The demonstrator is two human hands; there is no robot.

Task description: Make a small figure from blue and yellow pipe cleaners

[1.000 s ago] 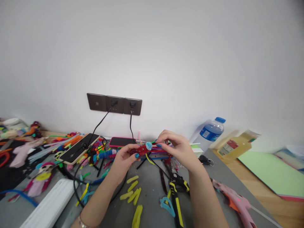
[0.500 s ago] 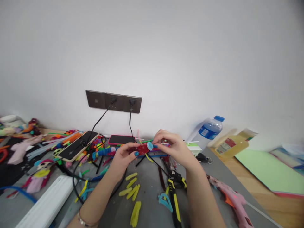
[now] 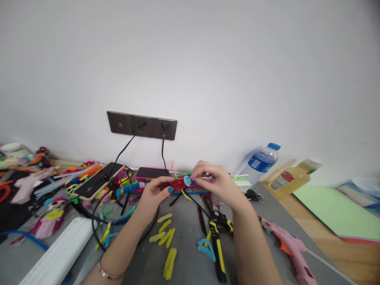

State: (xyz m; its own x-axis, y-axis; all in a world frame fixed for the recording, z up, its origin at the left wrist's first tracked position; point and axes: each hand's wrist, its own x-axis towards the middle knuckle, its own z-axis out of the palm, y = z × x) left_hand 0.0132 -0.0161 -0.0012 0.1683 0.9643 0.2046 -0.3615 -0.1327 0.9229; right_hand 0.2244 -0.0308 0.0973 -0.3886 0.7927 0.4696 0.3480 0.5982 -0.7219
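My left hand (image 3: 154,196) is closed around a dark red fuzzy pipe-cleaner piece (image 3: 178,183), thumb along its near side. A light blue coil (image 3: 187,181) caps the right end of that piece. My right hand (image 3: 215,182) pinches, thumb against fingers, at a blue pipe-cleaner end (image 3: 192,182) just right of the coil. How far this end reaches inside the fingers is hidden. Below the hands lie several short yellow pipe-cleaner pieces (image 3: 170,263), a bent light blue pipe-cleaner piece (image 3: 207,249) and pliers with black and yellow handles (image 3: 218,251).
A pink glue gun (image 3: 292,249) lies to the right, near a water bottle (image 3: 263,160) and a yellow liquid bottle (image 3: 291,180). At left are a phone (image 3: 99,182), a white bar (image 3: 61,253), a pipe-cleaner doll (image 3: 52,217) and black cables (image 3: 93,215).
Both hands stay in nearly the same place, still on the red piece and its blue end. The light blue coil has turned slightly and looks narrower.
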